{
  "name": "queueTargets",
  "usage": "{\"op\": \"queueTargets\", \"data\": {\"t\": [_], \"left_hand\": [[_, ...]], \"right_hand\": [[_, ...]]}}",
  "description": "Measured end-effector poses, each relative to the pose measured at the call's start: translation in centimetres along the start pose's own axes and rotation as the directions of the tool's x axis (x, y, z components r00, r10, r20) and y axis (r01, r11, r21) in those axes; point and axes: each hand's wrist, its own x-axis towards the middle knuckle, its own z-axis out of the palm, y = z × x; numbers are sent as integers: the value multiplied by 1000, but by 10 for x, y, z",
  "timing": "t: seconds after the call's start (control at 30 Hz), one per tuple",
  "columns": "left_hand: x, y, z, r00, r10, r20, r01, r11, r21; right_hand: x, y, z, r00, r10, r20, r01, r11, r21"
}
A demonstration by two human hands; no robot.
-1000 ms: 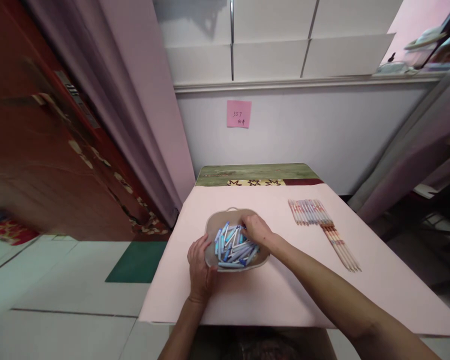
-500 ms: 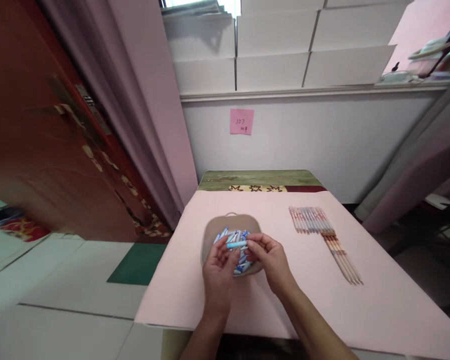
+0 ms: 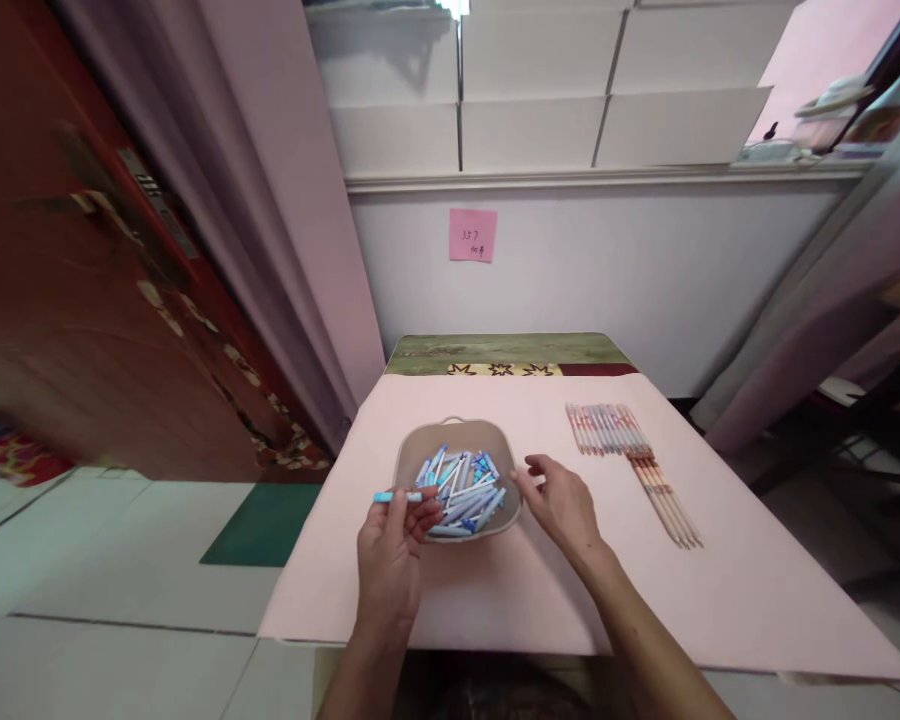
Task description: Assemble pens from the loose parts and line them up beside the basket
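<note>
A lane of pink bench (image 3: 536, 415) runs between the basket (image 3: 420, 440) and the laid-out pens (image 3: 607, 430); the right hand (image 3: 566, 508) partly blocks it, leaving passage beyond. The left hand (image 3: 388, 548), gripping a blue stick (image 3: 384, 497), obstructs the basket's near-left corner; the far rim is unobstructed.

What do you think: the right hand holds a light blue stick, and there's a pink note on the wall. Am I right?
Not quite: the left hand, not the right hand, holds the light blue stick, as the head view shows. The pink note is on the wall.
</note>
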Motion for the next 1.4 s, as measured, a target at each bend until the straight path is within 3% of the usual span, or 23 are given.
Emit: {"op": "queueTargets", "data": {"t": [0.07,0.13,0.3,0.43,0.57,0.67,0.8,0.87,1.0,1.13,1.3,1.4], "left_hand": [[-2,-3,3,999,-23,43,21,999,48],[-2,-5,5,997,-24,71,17,995,96],[7,-8,12,993,46,106,-60,989,135],[14,-15,22,991,66,116,-80,989,126],[21,-25,33,987,71,141,-87,990,108],[29,-28,38,985,77,155,-97,988,121],[39,-31,38,972,136,191,-172,968,184],[42,-34,36,964,177,198,-221,948,230],[44,-42,32,947,236,217,-292,913,285],[45,-46,29,937,255,237,-321,896,307],[43,-43,30,940,244,238,-308,906,290],[44,-39,38,963,176,204,-222,947,232]], "right_hand": [[-2,2,7,993,5,121,-1,999,-38],[-3,2,10,985,3,171,5,999,-47],[0,10,-4,995,28,101,-12,989,-149],[-3,25,-22,989,58,134,-35,985,-169],[-3,25,-35,999,33,-21,-37,977,-212],[9,10,-39,991,-85,-108,57,969,-242],[33,-5,-24,948,-318,19,314,924,-220],[43,-4,-10,930,-361,73,368,906,-207],[53,10,11,946,-313,81,324,923,-208],[52,13,13,948,-287,139,317,900,-300],[46,1,5,912,-269,309,384,824,-416],[44,-7,3,872,-279,403,446,793,-414]]}}
